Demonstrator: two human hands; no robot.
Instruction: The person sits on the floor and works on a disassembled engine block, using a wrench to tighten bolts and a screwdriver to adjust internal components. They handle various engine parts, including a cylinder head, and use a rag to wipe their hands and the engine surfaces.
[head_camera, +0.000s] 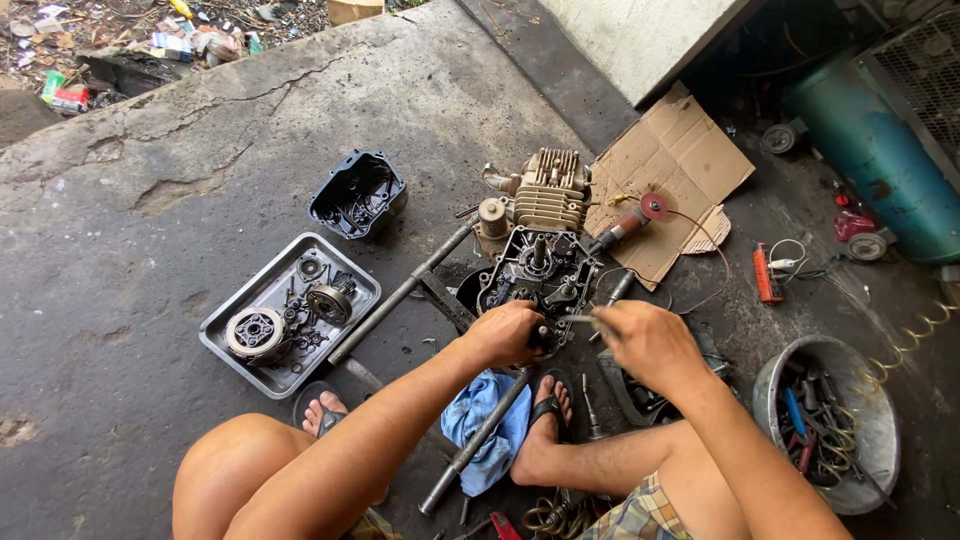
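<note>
Both hands meet over the engine crankcase (535, 275) on the concrete floor (180, 230). I have my left hand (505, 333) clenched on the case's near edge, gripping a dark part I cannot make out, and my right hand (645, 340) pinches a thin metal tool (578, 319) whose tip points left toward the case.

It is an open, oily black case with gears and shafts showing, its pale finned cylinder (550, 190) at the far end. The long axis runs away from me, cylinder end farthest.

Left of it a long steel bar (400, 295) lies slantwise, then a grey metal tray (290, 312) of clutch parts and a black engine cover (358, 195). Blue cloth (487, 420) sits by my sandalled foot (545, 440). Beyond are cardboard (670, 165) with an angle grinder (625, 225), and at my right a metal bowl (825, 420) of tools.
</note>
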